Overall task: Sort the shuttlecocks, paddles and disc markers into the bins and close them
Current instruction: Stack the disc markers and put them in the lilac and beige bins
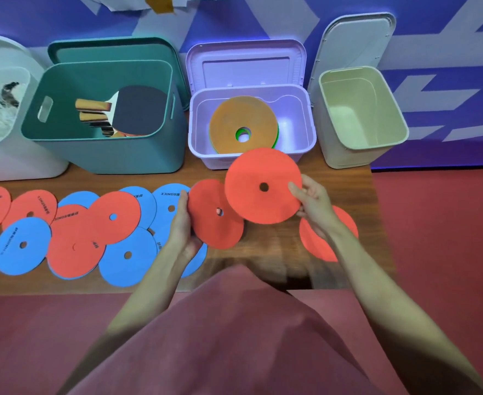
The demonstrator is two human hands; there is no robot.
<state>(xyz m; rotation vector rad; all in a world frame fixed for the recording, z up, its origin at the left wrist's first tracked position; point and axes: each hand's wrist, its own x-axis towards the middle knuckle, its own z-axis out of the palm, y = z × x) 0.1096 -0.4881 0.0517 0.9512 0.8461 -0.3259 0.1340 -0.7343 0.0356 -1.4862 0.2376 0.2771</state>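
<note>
The right hand (313, 202) pinches a flat, matte red disc marker (259, 178) by its rim, above the front edge of the glossy lilac bin (306, 138). The left hand (182, 223) has its grip closed on a second red disc (212, 223). Thin round red and blue discs (72, 232), each with a centre hole, overlap across the wood-grain surface (268, 240).

Wooden table (271, 246) under discs (72, 252), bins (106, 155)

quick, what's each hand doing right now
Left hand: holds a red disc by its edge.
Right hand: pinches another red disc.
</note>
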